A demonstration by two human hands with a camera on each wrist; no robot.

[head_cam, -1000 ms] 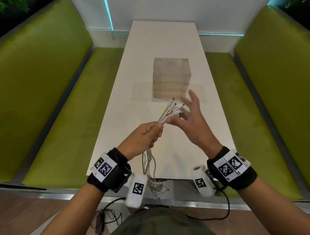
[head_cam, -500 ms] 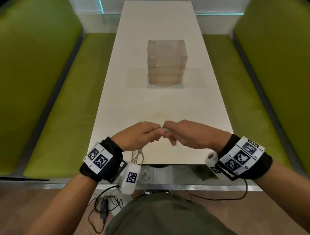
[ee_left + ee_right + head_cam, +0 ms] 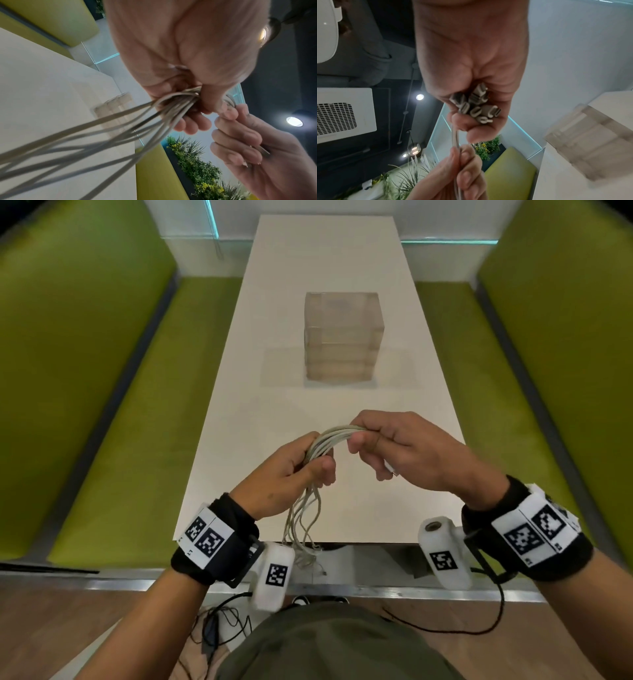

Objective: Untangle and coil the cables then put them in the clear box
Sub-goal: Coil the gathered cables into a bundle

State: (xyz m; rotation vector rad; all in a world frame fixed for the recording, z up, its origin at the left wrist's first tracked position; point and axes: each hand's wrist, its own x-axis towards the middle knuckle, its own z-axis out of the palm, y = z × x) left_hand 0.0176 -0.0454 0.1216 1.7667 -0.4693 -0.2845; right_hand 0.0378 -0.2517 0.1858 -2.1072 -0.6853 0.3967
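A bundle of several pale grey cables (image 3: 330,440) arches between my two hands above the near end of the white table (image 3: 329,268). My left hand (image 3: 294,470) grips the bundle (image 3: 173,106) in a fist; loose strands (image 3: 301,522) hang from it over the table's front edge. My right hand (image 3: 394,450) grips the other end, and the cables' plug ends (image 3: 476,106) show bunched inside its curled fingers. The clear box (image 3: 342,337) stands upright mid-table, beyond both hands, and shows blurred in the right wrist view (image 3: 590,143).
Green padded benches (image 3: 102,405) run along both sides of the table, the right one (image 3: 513,371) close by. A metal rail and wooden floor lie below the front edge, with black wires (image 3: 219,625) on the floor.
A second ago the right hand was open by the cable tips. It then closed on them beside the left hand, and now the hands have drawn apart, showing an arch of cable between them.
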